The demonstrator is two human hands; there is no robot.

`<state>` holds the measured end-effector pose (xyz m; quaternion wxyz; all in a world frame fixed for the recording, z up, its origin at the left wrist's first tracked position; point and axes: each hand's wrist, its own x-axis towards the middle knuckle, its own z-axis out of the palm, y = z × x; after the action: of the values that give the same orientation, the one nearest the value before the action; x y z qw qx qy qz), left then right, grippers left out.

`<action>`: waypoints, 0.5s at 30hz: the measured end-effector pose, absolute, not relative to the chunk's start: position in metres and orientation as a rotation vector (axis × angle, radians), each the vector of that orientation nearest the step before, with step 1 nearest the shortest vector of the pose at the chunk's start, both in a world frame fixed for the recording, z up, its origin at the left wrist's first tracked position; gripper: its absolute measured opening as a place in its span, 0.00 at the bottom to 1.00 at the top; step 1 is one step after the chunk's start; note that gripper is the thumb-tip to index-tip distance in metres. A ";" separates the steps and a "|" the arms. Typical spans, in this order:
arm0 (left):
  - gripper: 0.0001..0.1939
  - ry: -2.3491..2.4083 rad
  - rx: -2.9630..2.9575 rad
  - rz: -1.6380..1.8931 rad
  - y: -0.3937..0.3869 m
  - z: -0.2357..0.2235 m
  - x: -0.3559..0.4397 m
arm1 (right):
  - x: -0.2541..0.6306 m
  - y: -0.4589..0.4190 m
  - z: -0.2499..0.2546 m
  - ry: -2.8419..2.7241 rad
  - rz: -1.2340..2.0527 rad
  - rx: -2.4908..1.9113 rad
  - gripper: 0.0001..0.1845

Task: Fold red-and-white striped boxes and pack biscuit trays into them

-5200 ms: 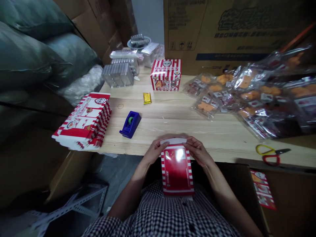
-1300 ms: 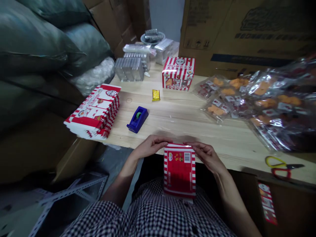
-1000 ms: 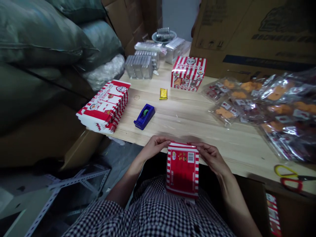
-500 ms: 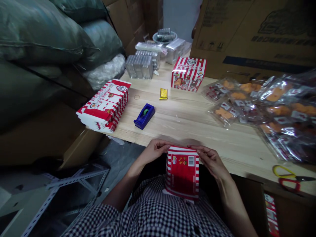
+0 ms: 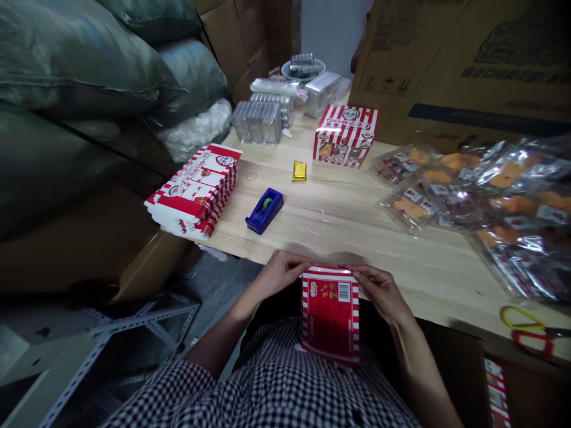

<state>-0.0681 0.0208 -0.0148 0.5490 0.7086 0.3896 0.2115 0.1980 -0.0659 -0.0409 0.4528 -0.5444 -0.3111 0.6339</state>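
Observation:
A red-and-white striped carton [image 5: 331,315] stands on end against my lap at the near edge of the wooden table [image 5: 348,226]. My left hand [image 5: 280,274] pinches its top left corner, fingers closed on it. My right hand [image 5: 379,290] grips the top right corner the same way. A stack of flat striped cartons [image 5: 196,190] lies at the table's left edge. An assembled striped box [image 5: 345,135] stands at the back.
A blue tape dispenser [image 5: 264,210] and a small gold packet [image 5: 299,170] lie mid-table. Clear bags of orange snacks [image 5: 482,196] cover the right side. Scissors [image 5: 530,329] lie at the near right. Clear plastic trays [image 5: 259,120] and big cardboard boxes [image 5: 464,65] stand behind.
The white end flap that stood open 5 seconds ago is folded shut. Both hands have stayed at the carton's top end, and the view has drifted to the left.

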 end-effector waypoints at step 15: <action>0.21 0.876 1.404 0.644 -0.014 -0.024 -0.071 | 0.195 -0.066 -0.045 -0.732 1.506 -1.391 0.15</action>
<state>-0.0709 -0.0136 -0.0244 0.6310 0.6134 0.3826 0.2813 0.1948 -0.0658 -0.0450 0.4639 -0.5660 -0.2979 0.6129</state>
